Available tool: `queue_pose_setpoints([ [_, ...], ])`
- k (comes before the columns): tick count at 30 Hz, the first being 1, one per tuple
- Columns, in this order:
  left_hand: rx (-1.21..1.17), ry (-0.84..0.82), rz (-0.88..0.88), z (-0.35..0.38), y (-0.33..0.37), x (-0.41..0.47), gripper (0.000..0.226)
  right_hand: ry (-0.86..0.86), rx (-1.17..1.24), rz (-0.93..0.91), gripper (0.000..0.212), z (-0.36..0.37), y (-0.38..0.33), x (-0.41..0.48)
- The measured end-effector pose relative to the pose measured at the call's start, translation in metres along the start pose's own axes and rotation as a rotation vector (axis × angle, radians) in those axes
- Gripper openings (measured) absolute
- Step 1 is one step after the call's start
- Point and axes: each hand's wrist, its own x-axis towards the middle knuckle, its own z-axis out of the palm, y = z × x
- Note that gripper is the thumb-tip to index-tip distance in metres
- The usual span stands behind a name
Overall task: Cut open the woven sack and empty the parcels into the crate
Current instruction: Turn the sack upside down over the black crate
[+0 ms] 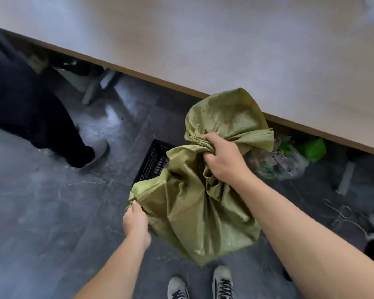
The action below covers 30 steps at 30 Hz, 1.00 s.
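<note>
An olive-green woven sack (194, 203) hangs crumpled in the middle of the view, above the floor. My right hand (224, 158) grips a bunched part of it near the top. My left hand (136, 223) pinches a lower corner at the left. A black slotted plastic crate (154, 161) stands on the floor behind the sack; only its left corner shows. No parcels can be seen, and the crate's inside is hidden by the sack.
A long pale table (225, 50) runs diagonally across the top. Another person's dark trouser leg and grey shoe (95, 156) stand at the left. A plastic bag with green contents (289, 160) lies under the table. Scissors (341, 212) lie at right. My shoes (221, 281) are below.
</note>
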Motion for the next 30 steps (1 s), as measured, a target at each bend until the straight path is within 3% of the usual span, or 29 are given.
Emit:
queue_pose_setpoints([
  [3,-0.080,0.040,-0.069,-0.016,-0.003,0.000,0.036,-0.055,-0.021,0.005,0.039,0.039,0.004,0.029],
  [13,-0.255,0.077,-0.184,0.003,-0.007,0.030,0.026,-0.205,-0.069,0.027,0.041,0.138,0.023,0.134],
  [19,-0.215,0.010,-0.102,0.011,-0.019,0.049,0.032,-0.301,-0.198,0.090,0.051,0.170,0.047,0.174],
  [20,-0.192,-0.036,-0.092,0.010,-0.020,0.051,0.037,-0.317,-0.222,0.094,0.053,0.176,0.052,0.178],
  [23,-0.002,-0.083,-0.015,0.005,-0.027,0.072,0.082,-0.332,-0.210,0.144,0.065,0.189,0.058,0.189],
  [24,0.054,-0.097,0.005,0.005,-0.026,0.079,0.086,-0.335,-0.217,0.181,0.071,0.192,0.059,0.195],
  [25,0.066,-0.124,0.023,0.006,-0.022,0.083,0.078,-0.346,-0.246,0.220,0.075,0.195,0.060,0.202],
  [27,0.047,-0.108,0.030,0.014,-0.011,0.093,0.043,-0.408,-0.350,0.284,0.074,0.198,0.061,0.217],
  [30,0.123,-0.051,0.124,0.020,0.006,0.104,0.016,-0.494,-0.532,0.310,0.053,0.194,0.061,0.234],
])
